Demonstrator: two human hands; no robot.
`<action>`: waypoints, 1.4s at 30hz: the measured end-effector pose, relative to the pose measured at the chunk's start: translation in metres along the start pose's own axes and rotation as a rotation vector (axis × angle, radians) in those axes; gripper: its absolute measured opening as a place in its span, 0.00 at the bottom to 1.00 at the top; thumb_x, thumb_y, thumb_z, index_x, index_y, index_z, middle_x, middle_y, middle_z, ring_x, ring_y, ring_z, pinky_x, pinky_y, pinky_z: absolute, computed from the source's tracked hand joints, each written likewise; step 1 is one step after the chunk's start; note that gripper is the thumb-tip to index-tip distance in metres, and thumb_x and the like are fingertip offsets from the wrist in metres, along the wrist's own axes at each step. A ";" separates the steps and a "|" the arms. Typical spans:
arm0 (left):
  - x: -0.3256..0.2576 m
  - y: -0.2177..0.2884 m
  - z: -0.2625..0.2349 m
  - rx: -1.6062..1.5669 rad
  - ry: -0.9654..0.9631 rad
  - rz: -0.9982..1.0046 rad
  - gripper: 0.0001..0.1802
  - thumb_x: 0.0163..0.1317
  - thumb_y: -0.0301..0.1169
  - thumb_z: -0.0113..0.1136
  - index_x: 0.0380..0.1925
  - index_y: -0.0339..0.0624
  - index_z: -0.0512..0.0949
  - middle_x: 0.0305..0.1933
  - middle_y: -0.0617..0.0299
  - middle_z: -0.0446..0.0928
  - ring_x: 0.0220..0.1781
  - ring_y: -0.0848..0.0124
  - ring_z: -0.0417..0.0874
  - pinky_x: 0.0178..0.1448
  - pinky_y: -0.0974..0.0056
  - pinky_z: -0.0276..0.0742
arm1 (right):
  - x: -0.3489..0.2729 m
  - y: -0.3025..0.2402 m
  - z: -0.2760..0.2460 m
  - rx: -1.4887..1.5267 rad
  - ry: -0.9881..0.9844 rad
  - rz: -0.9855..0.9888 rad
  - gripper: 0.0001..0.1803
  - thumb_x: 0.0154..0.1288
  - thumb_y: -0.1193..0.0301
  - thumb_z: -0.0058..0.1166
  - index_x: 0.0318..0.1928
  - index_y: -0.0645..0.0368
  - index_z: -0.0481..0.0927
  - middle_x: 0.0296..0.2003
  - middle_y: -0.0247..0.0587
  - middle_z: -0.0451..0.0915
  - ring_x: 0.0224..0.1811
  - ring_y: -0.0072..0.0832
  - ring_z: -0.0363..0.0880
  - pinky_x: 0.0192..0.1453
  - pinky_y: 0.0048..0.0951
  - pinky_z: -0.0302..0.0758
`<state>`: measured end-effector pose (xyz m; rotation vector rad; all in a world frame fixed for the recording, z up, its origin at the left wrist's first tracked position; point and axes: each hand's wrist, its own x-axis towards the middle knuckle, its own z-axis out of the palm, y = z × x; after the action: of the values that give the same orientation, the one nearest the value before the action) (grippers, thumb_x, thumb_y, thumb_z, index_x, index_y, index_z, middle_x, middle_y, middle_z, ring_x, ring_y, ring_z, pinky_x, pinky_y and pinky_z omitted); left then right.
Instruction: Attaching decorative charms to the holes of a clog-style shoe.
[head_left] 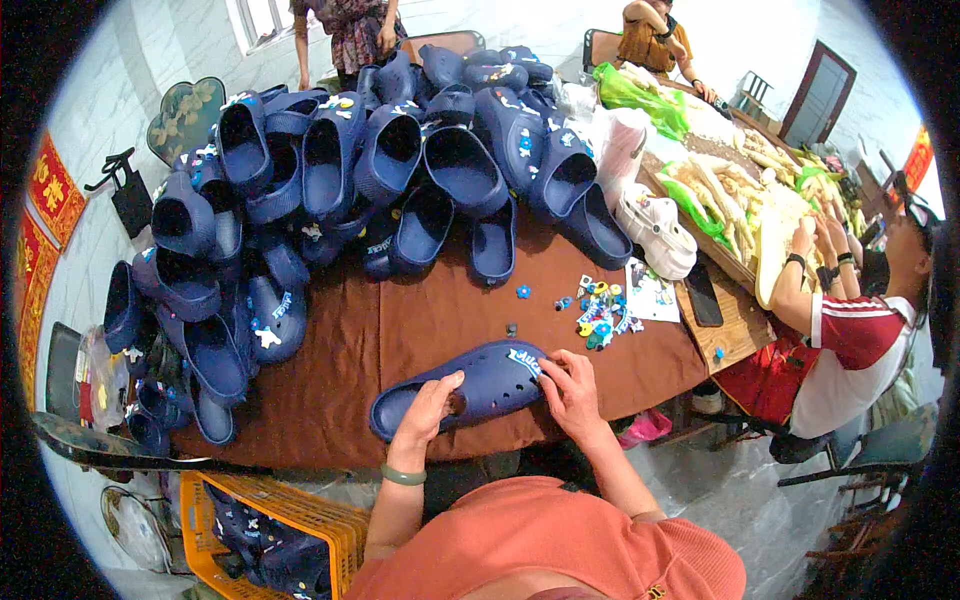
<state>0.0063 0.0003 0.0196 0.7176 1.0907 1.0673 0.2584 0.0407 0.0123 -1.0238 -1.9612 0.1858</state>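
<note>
While a brown table [340, 360] fills the middle of the view, the biggest thing on it is a heap of navy clogs [370, 170] stacked along its far and left sides, many standing on edge or nested into one another, some bearing small white and coloured charms. Beyond the heap a person in a patterned dress [350, 30] stands by the wall, and at the right a second table [740, 250] carries pale husked stalks and green bags, with another person in a red and white shirt [850, 350] seated beside it. Below the left edge of the brown table sits an orange plastic crate [275, 510] with more navy clogs inside. Near the table's front edge lies a single navy clog [480, 385], sole down, toe toward the right and heel toward the left. The left hand [428, 408], with a green bangle at the wrist, grips the clog's heel end, fingers curled over its rim. The right hand [572, 390] is closed on the toe end, its fingertips pinching at a white and blue charm [525, 360] on the clog's upper. A white clog [655, 232] lies farther back on the right, and a scatter of small coloured charms [600, 310] lies between it and the held clog, with a few stray pieces just to the left.
</note>
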 end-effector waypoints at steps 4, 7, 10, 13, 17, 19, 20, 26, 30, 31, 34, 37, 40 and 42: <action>0.000 0.003 0.009 -0.023 0.042 0.002 0.15 0.68 0.42 0.56 0.24 0.48 0.77 0.24 0.77 0.69 0.23 0.85 0.65 0.27 0.73 0.58 | -0.010 0.000 -0.001 0.010 0.040 0.004 0.16 0.53 0.75 0.65 0.45 0.57 0.82 0.42 0.43 0.75 0.44 0.40 0.73 0.49 0.38 0.71; 0.008 -0.011 -0.006 0.014 0.016 0.007 0.16 0.68 0.43 0.54 0.31 0.44 0.82 0.28 0.71 0.78 0.25 0.81 0.74 0.27 0.73 0.67 | -0.014 -0.001 0.003 0.035 0.077 0.031 0.16 0.51 0.76 0.66 0.44 0.55 0.83 0.40 0.40 0.76 0.42 0.38 0.73 0.47 0.37 0.71; 0.010 -0.014 -0.010 -0.020 0.012 0.010 0.15 0.68 0.43 0.55 0.30 0.45 0.81 0.27 0.71 0.78 0.24 0.80 0.75 0.27 0.73 0.67 | -0.014 -0.002 0.007 0.030 0.107 0.020 0.15 0.51 0.75 0.67 0.42 0.54 0.84 0.37 0.38 0.76 0.41 0.37 0.73 0.46 0.38 0.70; 0.008 -0.003 -0.005 0.017 -0.038 0.035 0.15 0.67 0.43 0.55 0.28 0.47 0.80 0.25 0.72 0.77 0.22 0.81 0.73 0.25 0.73 0.64 | -0.013 0.000 0.007 0.015 0.119 0.008 0.15 0.51 0.75 0.67 0.42 0.55 0.83 0.37 0.38 0.76 0.40 0.37 0.74 0.46 0.38 0.70; 0.002 0.006 0.014 -0.039 0.098 0.062 0.14 0.67 0.43 0.56 0.26 0.49 0.79 0.21 0.75 0.73 0.19 0.83 0.68 0.23 0.73 0.58 | -0.010 0.001 0.006 0.026 0.112 0.007 0.14 0.51 0.74 0.66 0.41 0.56 0.83 0.37 0.38 0.76 0.40 0.38 0.74 0.46 0.38 0.70; 0.004 0.001 -0.002 0.002 0.017 0.034 0.14 0.67 0.43 0.56 0.26 0.49 0.79 0.20 0.76 0.71 0.18 0.84 0.65 0.22 0.73 0.55 | -0.004 0.005 0.000 0.015 0.096 -0.015 0.12 0.53 0.74 0.65 0.40 0.57 0.83 0.36 0.40 0.76 0.40 0.39 0.74 0.46 0.39 0.69; 0.005 -0.003 -0.006 0.000 0.026 0.039 0.14 0.67 0.43 0.56 0.26 0.49 0.79 0.20 0.76 0.71 0.18 0.84 0.65 0.22 0.73 0.55 | 0.000 0.010 -0.004 -0.029 0.120 0.004 0.10 0.54 0.74 0.63 0.39 0.57 0.83 0.36 0.41 0.77 0.41 0.41 0.74 0.46 0.40 0.69; -0.008 0.008 0.011 -0.016 0.012 -0.001 0.15 0.69 0.40 0.54 0.28 0.45 0.80 0.26 0.76 0.72 0.25 0.84 0.68 0.29 0.73 0.61 | 0.010 0.061 -0.005 -0.465 -0.121 0.151 0.30 0.64 0.57 0.57 0.62 0.56 0.69 0.65 0.50 0.62 0.69 0.49 0.55 0.68 0.58 0.53; -0.007 -0.001 0.005 -0.030 0.042 -0.008 0.15 0.69 0.41 0.55 0.28 0.46 0.80 0.25 0.77 0.70 0.24 0.85 0.65 0.28 0.73 0.58 | -0.002 0.081 0.010 -0.548 -0.274 0.130 0.27 0.67 0.52 0.50 0.60 0.55 0.72 0.66 0.50 0.62 0.71 0.48 0.54 0.70 0.64 0.47; -0.008 -0.001 0.004 -0.010 0.024 -0.027 0.15 0.68 0.43 0.55 0.28 0.46 0.80 0.26 0.77 0.71 0.24 0.85 0.65 0.28 0.73 0.58 | -0.003 0.085 0.011 -0.546 -0.280 0.135 0.27 0.67 0.52 0.50 0.60 0.55 0.72 0.66 0.50 0.62 0.71 0.48 0.54 0.70 0.64 0.47; 0.000 0.005 0.011 0.059 0.061 -0.038 0.16 0.66 0.46 0.56 0.24 0.51 0.78 0.23 0.78 0.68 0.22 0.85 0.62 0.26 0.73 0.55 | -0.008 0.098 0.009 -0.486 -0.256 0.146 0.19 0.67 0.63 0.52 0.57 0.53 0.74 0.60 0.46 0.69 0.66 0.43 0.62 0.68 0.61 0.51; 0.015 -0.022 -0.011 0.083 0.101 0.078 0.17 0.64 0.47 0.58 0.18 0.56 0.73 0.17 0.79 0.60 0.18 0.84 0.57 0.23 0.70 0.48 | 0.005 0.104 0.001 -0.181 0.126 0.123 0.13 0.62 0.78 0.52 0.47 0.59 0.80 0.46 0.49 0.79 0.52 0.47 0.76 0.58 0.44 0.68; 0.009 -0.006 0.003 0.009 0.129 0.028 0.15 0.65 0.44 0.58 0.21 0.54 0.74 0.20 0.78 0.64 0.19 0.84 0.60 0.23 0.72 0.50 | 0.011 0.116 -0.007 -0.036 0.401 0.362 0.09 0.68 0.75 0.52 0.45 0.63 0.80 0.40 0.47 0.81 0.45 0.40 0.79 0.52 0.35 0.73; 0.004 0.009 0.013 0.041 0.136 -0.007 0.15 0.66 0.43 0.57 0.21 0.53 0.74 0.20 0.78 0.64 0.18 0.84 0.59 0.23 0.73 0.50 | 0.005 0.130 -0.008 0.269 0.479 0.653 0.08 0.68 0.73 0.54 0.44 0.62 0.81 0.38 0.40 0.79 0.43 0.28 0.78 0.49 0.28 0.73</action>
<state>0.0159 0.0076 0.0308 0.6816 1.2335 1.1031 0.3393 0.1265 -0.0431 -1.3477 -1.0967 0.4982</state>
